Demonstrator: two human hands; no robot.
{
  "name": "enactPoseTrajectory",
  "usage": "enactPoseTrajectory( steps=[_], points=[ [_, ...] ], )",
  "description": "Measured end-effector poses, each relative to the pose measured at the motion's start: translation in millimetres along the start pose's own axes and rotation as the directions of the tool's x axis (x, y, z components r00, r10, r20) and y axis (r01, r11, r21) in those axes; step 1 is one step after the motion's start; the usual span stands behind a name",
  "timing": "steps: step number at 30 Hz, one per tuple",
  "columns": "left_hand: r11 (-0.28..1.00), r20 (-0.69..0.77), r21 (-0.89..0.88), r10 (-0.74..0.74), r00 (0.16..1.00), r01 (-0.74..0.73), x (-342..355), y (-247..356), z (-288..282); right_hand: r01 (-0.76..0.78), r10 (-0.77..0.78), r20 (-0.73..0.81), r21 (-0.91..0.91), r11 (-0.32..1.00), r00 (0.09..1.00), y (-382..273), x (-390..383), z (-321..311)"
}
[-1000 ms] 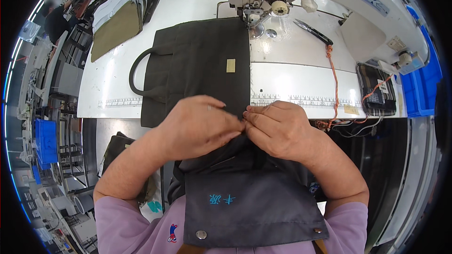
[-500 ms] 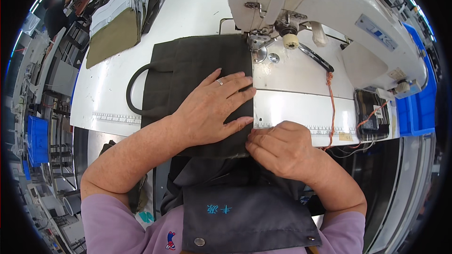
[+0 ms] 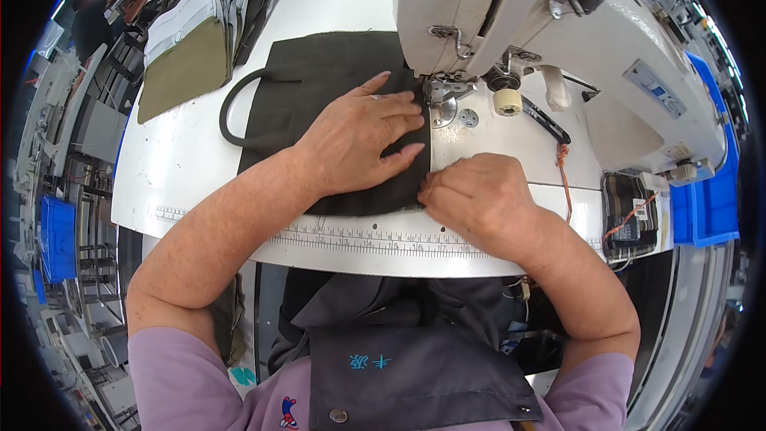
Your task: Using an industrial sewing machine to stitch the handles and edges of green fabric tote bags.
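- Nearest you, your dark grey apron bears turquoise embroidered characters; your lilac shirt has a small red-and-blue motif.
- Along the near edge of your white bench runs a printed, numbered ruler.
- Your right hand has its grip clamped on the near right corner of the dark handled bag, fingertips together.
- Your left hand lies palm down on the bag, its grip loose, fingers apart.
- The dark handled bag lies flat on the bench, handle loop to your left, right edge running up to the needle area.
- Right of it, a plaid fabric item carries a white printed label, near a blue bin.
- Black thread snips with an orange cord lie behind the sewing machine's tension dial; a lettered badge marks the machine's arm.
- At far left, olive and white fabric pieces lie layered.
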State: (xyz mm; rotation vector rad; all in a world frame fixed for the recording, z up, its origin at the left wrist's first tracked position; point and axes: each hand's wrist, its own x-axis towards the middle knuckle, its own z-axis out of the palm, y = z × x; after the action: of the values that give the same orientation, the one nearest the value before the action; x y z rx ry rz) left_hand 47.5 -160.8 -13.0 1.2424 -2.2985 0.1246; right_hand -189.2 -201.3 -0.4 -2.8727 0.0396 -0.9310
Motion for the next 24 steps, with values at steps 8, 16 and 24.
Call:
enactPoseTrajectory(
  steps=[8,16,24],
  points=[
    [0.997,0.02,0.042,-0.068,0.998,0.067,21,-28,-4,-0.035,0.035,-0.063,-0.004,0.999,0.997,34,14,15],
    [1.0,-0.034,0.01,0.011,0.999,-0.01,28,-51,4,-0.152,0.148,-0.073,-0.048,0.987,0.986,37,13,18],
    [0.99,0.031,-0.14,0.019,0.999,-0.014,-9,5,-22,-0.215,0.213,-0.111,-0.007,0.977,0.971,40,16,12]
  ],
)
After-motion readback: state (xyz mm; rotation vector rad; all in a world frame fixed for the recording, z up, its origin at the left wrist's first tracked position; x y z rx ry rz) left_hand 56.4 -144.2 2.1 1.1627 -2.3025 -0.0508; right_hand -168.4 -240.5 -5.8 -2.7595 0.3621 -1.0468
